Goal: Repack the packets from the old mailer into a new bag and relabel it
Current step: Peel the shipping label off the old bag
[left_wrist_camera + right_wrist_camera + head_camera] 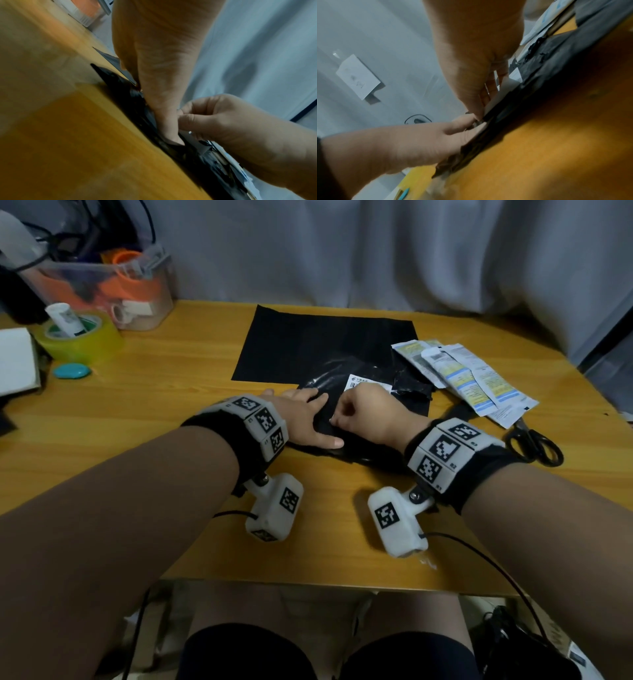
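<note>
A: Mailer (363,405), crumpled and black, lies mid-table in the head view. Your left hand (305,419) presses flat on it, fingers straight.

B: Your right hand (366,416) curls beside it. New bag (318,344) lies flat behind, packets (469,378) fanned at right, scissors (534,443) nearer.

A: Left wrist view: your palm pins the plastic.

B: Right wrist view: your right fingertips (481,108) pinch the white label (503,92) at its edge.

No legible text on label (359,383)
</note>
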The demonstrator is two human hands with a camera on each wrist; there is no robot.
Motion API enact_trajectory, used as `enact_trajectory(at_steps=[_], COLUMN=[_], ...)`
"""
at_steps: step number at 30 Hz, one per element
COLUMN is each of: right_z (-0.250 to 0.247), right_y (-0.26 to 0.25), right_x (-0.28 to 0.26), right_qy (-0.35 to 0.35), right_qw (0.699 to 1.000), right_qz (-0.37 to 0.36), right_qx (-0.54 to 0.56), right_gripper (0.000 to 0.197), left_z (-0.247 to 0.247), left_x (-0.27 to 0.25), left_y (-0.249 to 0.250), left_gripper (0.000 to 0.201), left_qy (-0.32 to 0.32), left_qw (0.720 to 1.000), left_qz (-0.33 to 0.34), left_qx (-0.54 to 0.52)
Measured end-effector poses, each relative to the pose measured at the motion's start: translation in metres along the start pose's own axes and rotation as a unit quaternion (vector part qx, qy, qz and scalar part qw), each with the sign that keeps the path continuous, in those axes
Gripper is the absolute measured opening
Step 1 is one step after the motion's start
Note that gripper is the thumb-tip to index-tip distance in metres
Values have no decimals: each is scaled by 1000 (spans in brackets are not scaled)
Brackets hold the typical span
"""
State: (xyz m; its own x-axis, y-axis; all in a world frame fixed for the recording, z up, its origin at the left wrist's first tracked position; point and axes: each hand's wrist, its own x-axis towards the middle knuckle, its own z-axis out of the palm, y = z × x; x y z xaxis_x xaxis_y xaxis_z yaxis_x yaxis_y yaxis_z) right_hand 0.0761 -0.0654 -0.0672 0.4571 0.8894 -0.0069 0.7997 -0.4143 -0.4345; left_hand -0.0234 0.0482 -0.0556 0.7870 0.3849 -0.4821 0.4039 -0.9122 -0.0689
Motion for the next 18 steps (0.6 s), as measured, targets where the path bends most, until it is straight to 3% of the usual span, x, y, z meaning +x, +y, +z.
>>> enact_trajectory(at_steps=[8,18], right_z=[-7,-9], right_y=[7,10], right_x=[3,1], right_qy=[30,63], right_qw=[976,961], right_qz=[136,159], right_qx=[166,218], right_gripper=[29,19], left_z=[7,1], left_x=[6,1], left_y=[0,5], left_gripper=[104,100], left_qy=[-11,-26], left_qw=[1000,999], left_qz=[-6,-28], left_qx=[-9,13])
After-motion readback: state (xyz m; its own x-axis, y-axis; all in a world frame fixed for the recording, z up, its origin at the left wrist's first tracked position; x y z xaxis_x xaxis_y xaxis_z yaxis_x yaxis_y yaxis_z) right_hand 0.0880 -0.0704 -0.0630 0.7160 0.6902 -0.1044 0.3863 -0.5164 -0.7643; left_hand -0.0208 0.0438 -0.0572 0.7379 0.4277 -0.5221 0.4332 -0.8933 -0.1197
